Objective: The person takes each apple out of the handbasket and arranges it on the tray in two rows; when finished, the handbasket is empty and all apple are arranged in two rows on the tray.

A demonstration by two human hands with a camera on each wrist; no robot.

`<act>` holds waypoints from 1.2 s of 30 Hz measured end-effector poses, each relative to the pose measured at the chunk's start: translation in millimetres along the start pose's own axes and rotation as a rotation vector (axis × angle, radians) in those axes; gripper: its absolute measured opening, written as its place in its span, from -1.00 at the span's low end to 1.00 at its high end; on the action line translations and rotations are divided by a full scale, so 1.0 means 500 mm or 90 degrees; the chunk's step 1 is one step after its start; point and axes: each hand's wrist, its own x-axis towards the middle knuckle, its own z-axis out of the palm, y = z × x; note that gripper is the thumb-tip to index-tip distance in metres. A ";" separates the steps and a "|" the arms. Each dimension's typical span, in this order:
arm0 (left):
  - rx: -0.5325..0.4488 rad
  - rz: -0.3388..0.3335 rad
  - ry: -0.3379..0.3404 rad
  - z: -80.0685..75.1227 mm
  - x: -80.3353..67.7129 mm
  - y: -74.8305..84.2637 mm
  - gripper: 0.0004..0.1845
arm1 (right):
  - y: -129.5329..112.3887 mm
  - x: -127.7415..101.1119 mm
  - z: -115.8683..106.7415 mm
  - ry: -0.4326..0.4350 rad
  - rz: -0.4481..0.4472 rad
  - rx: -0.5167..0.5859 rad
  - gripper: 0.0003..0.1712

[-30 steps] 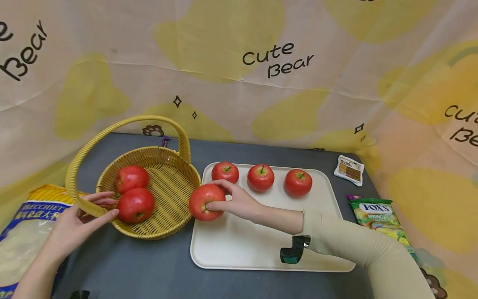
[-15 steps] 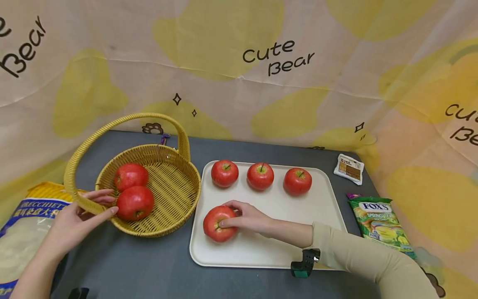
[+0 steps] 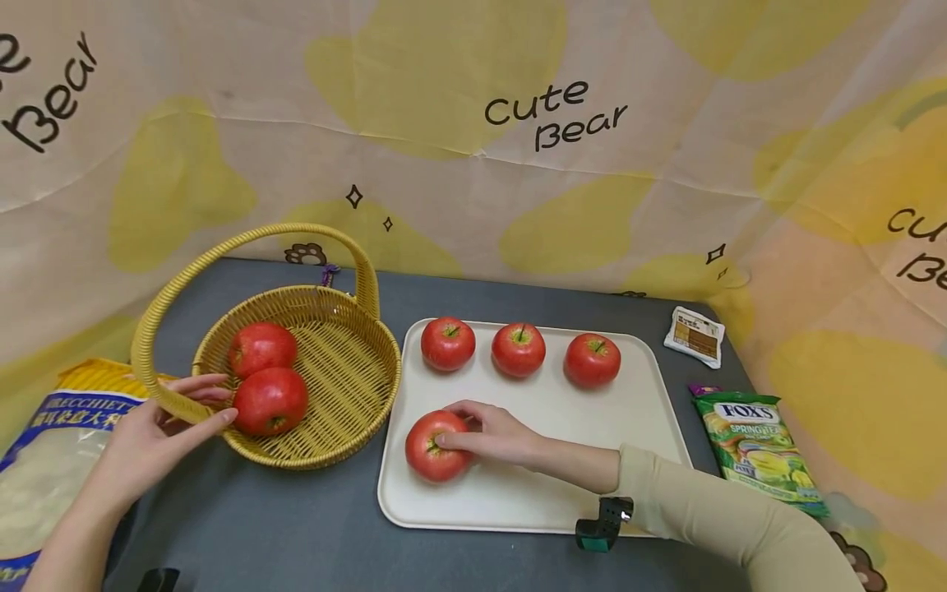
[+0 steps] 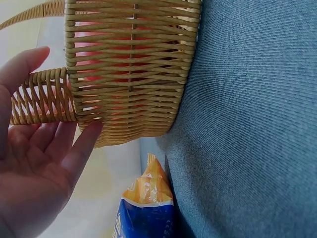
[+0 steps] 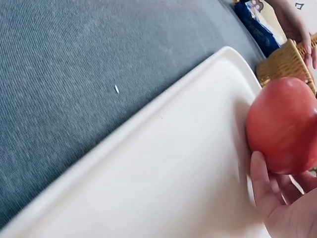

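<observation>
In the head view my right hand grips a red apple over the tray's front left part, thumb near the stem hollow. The right wrist view shows this apple close to the white tray; whether it touches is hard to tell. My left hand holds the woven basket at the foot of its handle. In the left wrist view that handle passes between thumb and fingers. Two red apples, a rear one and a front one, lie in the basket's left side.
Along the tray's far side stand three apples: left, middle and right. A green FOX'S bag and a small white packet lie to the right. A pasta bag is at the left.
My right hand has carried its apple from beside the basket's rim right and toward me, over the tray's front left. In the last half second it stays about there. The left hand keeps its place.
</observation>
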 end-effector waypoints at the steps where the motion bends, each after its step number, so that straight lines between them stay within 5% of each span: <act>1: 0.002 -0.003 -0.002 0.000 0.000 0.000 -0.48 | 0.000 0.000 -0.002 0.002 -0.001 0.000 -0.53; 11: 0.015 -0.007 -0.005 -0.002 0.000 0.002 -0.47 | -0.020 0.005 -0.034 0.047 -0.123 -0.011 -0.71; 19: 0.019 -0.012 -0.003 -0.001 0.000 -0.001 -0.46 | -0.070 0.034 -0.050 -0.002 -0.184 -0.030 -0.79; 26: 0.018 -0.007 -0.007 -0.004 0.001 0.002 -0.47 | -0.140 0.088 -0.044 -0.062 -0.238 -0.030 -0.78; 36: 0.020 0.005 -0.019 -0.002 0.003 0.007 -0.50 | -0.231 0.207 0.014 -0.107 -0.319 -0.134 -0.75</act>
